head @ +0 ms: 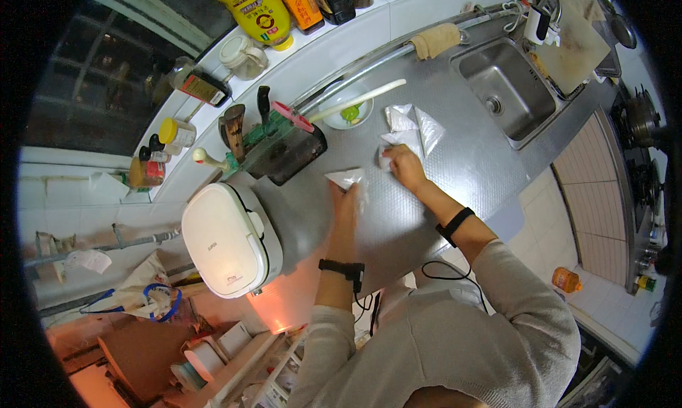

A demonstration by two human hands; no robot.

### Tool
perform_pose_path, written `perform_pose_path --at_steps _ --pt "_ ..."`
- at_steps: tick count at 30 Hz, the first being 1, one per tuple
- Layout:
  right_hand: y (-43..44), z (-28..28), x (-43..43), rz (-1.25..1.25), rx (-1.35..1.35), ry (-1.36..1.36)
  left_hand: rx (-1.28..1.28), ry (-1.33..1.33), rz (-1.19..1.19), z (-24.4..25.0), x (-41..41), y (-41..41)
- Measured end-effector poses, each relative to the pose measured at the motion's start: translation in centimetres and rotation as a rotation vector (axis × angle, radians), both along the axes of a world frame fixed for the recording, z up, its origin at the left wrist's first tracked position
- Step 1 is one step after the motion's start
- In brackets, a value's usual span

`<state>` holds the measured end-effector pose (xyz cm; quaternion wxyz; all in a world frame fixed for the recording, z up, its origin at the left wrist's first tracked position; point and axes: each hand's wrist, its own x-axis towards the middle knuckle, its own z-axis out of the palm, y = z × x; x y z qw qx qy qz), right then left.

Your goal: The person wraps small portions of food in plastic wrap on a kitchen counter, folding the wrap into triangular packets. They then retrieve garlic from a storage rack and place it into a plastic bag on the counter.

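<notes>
My left hand (345, 197) holds a clear plastic piece folded into a triangle (346, 177), low over the metal counter (383, 211). My right hand (406, 167) has its fingers curled at another small folded plastic packet (384, 158); whether it grips the packet or only presses on it cannot be told. Just beyond that hand lie more folded plastic packets, among them a flat one (400, 118) and a triangular one (429, 131). Each wrist wears a black band.
A white rice cooker (226, 243) stands at the left. Behind it are a knife holder (287, 152) and a white bowl (346, 108) with green peppers and a pale long stick across it. The steel sink (506, 88) is at the right, a cloth (436, 40) on the pipe.
</notes>
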<state>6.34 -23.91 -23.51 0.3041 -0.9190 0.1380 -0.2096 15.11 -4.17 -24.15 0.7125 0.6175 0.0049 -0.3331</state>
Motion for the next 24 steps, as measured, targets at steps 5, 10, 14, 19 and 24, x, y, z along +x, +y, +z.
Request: perform_pose_path --at_steps 5,10,14,19,24 --pt "4.7 5.6 -1.6 0.086 0.153 -0.227 0.299 -0.039 -0.311 -3.2 0.7 1.1" --pt "6.1 4.8 -3.3 0.198 0.276 -0.042 -0.145 0.301 -0.046 0.0 -1.7 -2.9" --pt "3.6 4.2 -3.1 0.148 0.33 -0.089 -0.09 0.315 0.048 -1.0 -1.4 -1.6" --pt "-1.4 1.4 -1.4 -0.261 -0.151 0.117 -0.085 0.34 0.018 0.9 -1.5 -1.8" --pt "-0.8 1.0 -1.1 -0.201 0.004 0.274 -0.15 0.463 0.031 1.7 -1.5 -2.7"
